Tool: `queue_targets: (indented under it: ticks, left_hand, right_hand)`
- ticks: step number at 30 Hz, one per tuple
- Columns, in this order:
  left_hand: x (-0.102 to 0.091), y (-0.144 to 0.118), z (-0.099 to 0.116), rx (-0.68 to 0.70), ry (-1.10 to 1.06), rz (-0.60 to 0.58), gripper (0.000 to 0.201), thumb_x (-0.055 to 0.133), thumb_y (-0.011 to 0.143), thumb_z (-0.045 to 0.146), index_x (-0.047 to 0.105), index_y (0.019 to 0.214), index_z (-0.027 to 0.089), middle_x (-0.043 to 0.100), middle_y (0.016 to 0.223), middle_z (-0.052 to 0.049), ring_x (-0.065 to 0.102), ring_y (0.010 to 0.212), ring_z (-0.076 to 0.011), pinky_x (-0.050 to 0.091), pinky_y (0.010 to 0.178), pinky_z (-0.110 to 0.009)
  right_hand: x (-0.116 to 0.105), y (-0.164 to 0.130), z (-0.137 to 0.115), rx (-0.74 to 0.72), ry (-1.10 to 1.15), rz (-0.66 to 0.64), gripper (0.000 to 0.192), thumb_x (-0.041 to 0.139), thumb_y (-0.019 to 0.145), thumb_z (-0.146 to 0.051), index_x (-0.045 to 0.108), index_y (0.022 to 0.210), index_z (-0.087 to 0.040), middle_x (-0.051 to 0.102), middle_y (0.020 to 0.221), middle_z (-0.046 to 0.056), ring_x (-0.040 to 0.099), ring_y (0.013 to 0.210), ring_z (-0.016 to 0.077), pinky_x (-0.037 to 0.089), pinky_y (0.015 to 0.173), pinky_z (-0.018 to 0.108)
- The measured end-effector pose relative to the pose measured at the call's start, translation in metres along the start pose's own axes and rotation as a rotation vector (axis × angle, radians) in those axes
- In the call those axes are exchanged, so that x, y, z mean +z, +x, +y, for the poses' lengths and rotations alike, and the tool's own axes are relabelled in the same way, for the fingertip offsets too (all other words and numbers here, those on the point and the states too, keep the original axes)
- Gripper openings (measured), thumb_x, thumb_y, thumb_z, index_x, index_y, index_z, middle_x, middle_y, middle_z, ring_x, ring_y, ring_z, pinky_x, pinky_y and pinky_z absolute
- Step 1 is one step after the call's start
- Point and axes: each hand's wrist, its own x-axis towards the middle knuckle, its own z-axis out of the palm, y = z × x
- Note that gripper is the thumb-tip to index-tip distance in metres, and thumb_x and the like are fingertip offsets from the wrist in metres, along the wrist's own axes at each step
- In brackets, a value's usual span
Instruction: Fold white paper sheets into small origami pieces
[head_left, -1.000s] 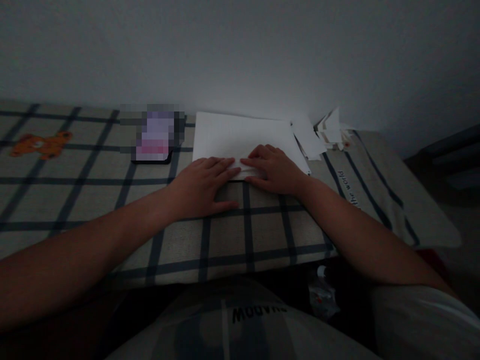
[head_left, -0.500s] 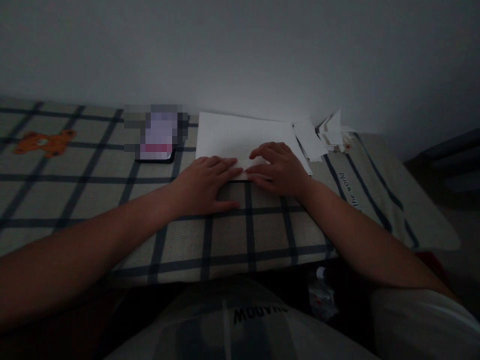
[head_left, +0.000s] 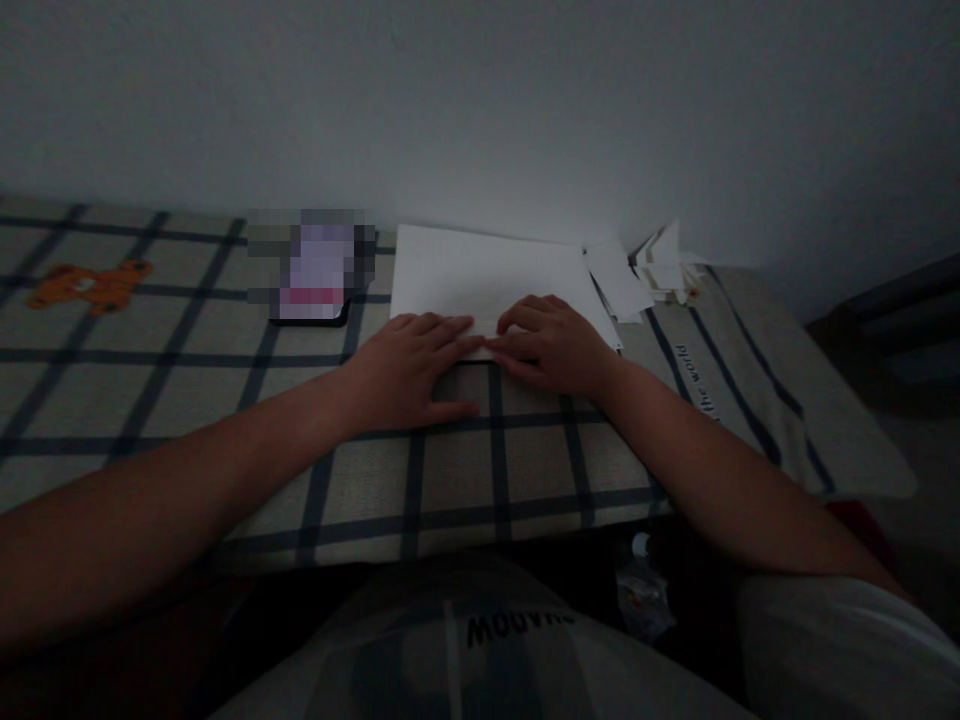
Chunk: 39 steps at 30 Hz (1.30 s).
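White sheets of paper [head_left: 487, 265] lie on the checked tablecloth against the wall. My left hand [head_left: 409, 365] rests flat across the near-left part of the paper, fingers stretched to the right and thumb spread out on the cloth. At the near edge, my right hand [head_left: 559, 345] has its fingers bent, with the thumb and forefinger closed on the paper's edge beside the left fingertips. The two hands' fingertips almost meet there. A thin strip along that edge seems folded, but the hands hide most of it.
A phone [head_left: 315, 275], partly blurred, lies left of the paper. An orange bear-shaped piece [head_left: 90, 287] is at far left. To the right are cut paper pieces [head_left: 619, 280] and a folded paper shape [head_left: 664, 265]. Below the table edge is a plastic bottle [head_left: 643, 595].
My right hand's raised fingers have come down and curled closer to the paper, and its fingertips have shifted slightly left. My left hand has stayed in place.
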Motion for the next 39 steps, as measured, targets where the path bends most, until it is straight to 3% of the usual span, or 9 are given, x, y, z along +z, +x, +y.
queue_targets:
  ticks: [15, 27, 39]
  left_hand:
    - [-0.002, -0.001, 0.000, -0.013, 0.003, -0.026, 0.080, 0.045, 0.095, 0.067, 0.039, 0.157, 0.017, 0.034, 0.165, -0.013, 0.039, 0.144, -0.0345, 0.027, 0.118, -0.046]
    - [-0.003, 0.000, 0.001, -0.013, -0.015, -0.027, 0.081, 0.045, 0.094, 0.068, 0.039, 0.157, 0.018, 0.035, 0.165, -0.013, 0.040, 0.144, -0.0339, 0.028, 0.118, -0.046]
    - [-0.001, 0.000, 0.000, -0.007, -0.016, -0.017, 0.080, 0.045, 0.094, 0.068, 0.040, 0.156, 0.018, 0.035, 0.165, -0.013, 0.041, 0.144, -0.0342, 0.029, 0.117, -0.046]
  right_hand:
    - [-0.002, -0.001, 0.005, 0.016, 0.020, 0.029, 0.027, 0.055, 0.098, -0.035, 0.078, 0.106, -0.026, 0.068, 0.115, 0.009, 0.054, 0.108, 0.0269, 0.036, 0.089, 0.042]
    - [-0.010, -0.006, 0.016, 0.063, 0.078, 0.033, 0.029, 0.058, 0.095, -0.034, 0.079, 0.077, -0.023, 0.072, 0.102, 0.007, 0.058, 0.100, 0.0252, 0.038, 0.090, 0.043]
    - [-0.017, -0.009, 0.025, 0.045, 0.104, -0.005, 0.033, 0.060, 0.093, -0.034, 0.075, 0.067, -0.021, 0.073, 0.083, 0.006, 0.059, 0.084, 0.0214, 0.039, 0.082, 0.039]
